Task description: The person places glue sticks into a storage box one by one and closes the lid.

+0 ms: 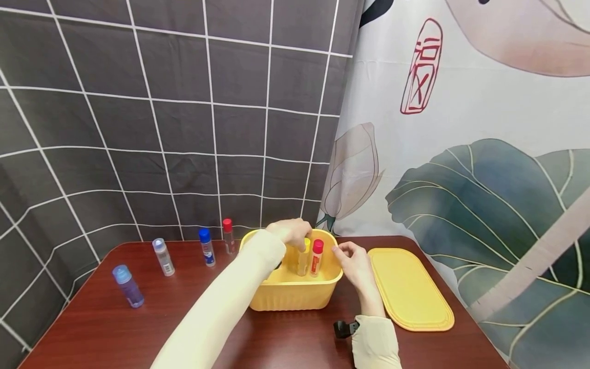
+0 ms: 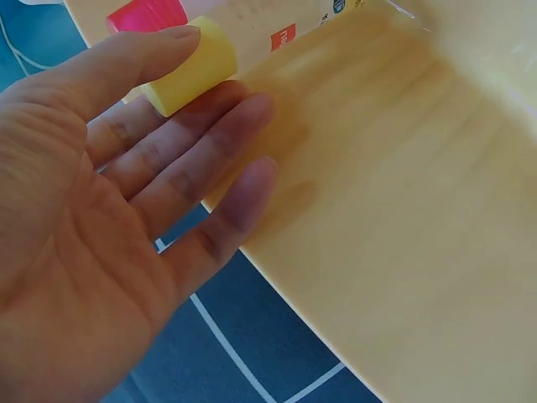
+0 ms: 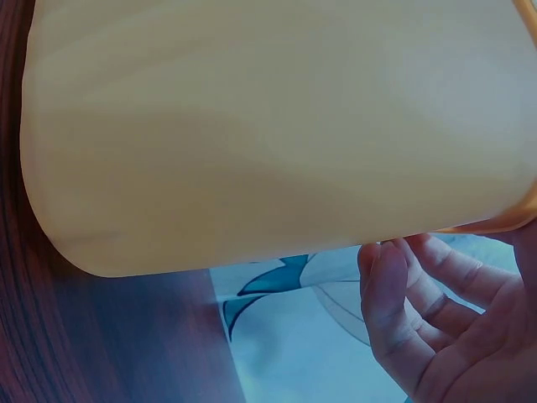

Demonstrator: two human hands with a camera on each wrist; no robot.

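A yellow plastic bin (image 1: 295, 297) stands on the table. My left hand (image 1: 292, 231) reaches over its back rim and pinches the yellow cap of a clear glue bottle (image 1: 302, 262) between thumb and fingers. In the left wrist view that yellow-capped glue bottle (image 2: 252, 38) bears a small red label, and its body lies along the bin's inner wall (image 2: 403, 201). Next to it inside the bin stands a red-capped glue bottle (image 1: 316, 259). At the bin's right rim, my right hand (image 1: 356, 264) pinches the edge; the right wrist view shows its fingertips (image 3: 388, 256) right there.
Left of the bin, several bottles stand on the dark red table (image 1: 184, 307): a red-capped one (image 1: 228, 237), a blue-capped one (image 1: 207, 248), a clear one (image 1: 163, 257) and a purple-blue one (image 1: 128, 287). A yellow lid (image 1: 410, 289) lies flat at right. Curtains hang behind.
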